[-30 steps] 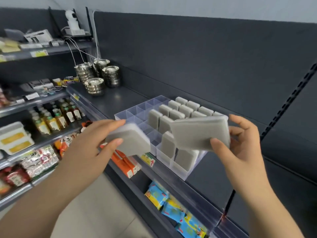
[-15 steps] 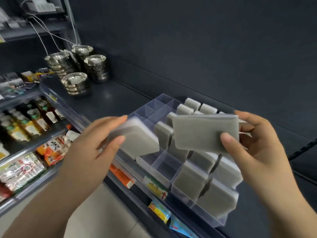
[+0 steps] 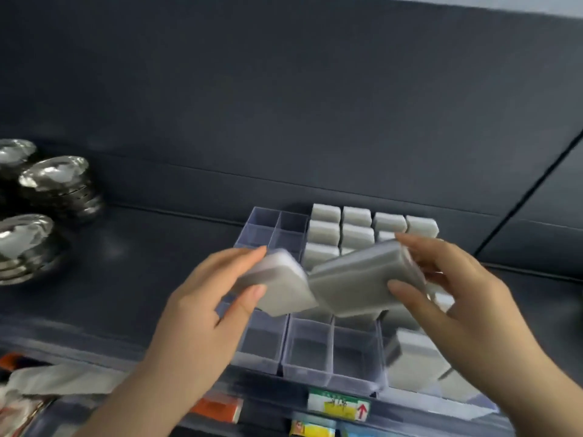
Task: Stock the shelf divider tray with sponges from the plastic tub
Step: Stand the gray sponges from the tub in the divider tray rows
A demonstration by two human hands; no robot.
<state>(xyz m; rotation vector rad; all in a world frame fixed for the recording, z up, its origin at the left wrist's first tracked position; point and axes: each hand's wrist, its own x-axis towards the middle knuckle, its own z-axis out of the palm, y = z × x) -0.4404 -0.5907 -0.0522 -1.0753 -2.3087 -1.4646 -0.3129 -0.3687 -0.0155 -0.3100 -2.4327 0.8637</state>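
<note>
left hand (image 3: 202, 313) fingers grip 1 sponge (image 3: 279, 288) | right hand (image 3: 467, 307) fingers grip 1 sponge (image 3: 353, 282)

Two hands: the left hand (image 3: 202, 313) holds one sponge (image 3: 280, 288), the right hand (image 3: 454, 298) a second sponge (image 3: 353, 285). One divider tray (image 3: 307, 376); back-row sponges (image 3: 356, 216) number four, the rest partly hidden. Three bowl stacks (image 3: 53, 184). One shelf label (image 3: 339, 405).

Left hand (image 3: 202, 313) pinching a grey sponge (image 3: 277, 285), right hand (image 3: 457, 298) gripping a second sponge (image 3: 356, 282) over the clear divider tray (image 3: 307, 370), rear compartments filled, stacked steel bowls (image 3: 56, 184) at left
</note>
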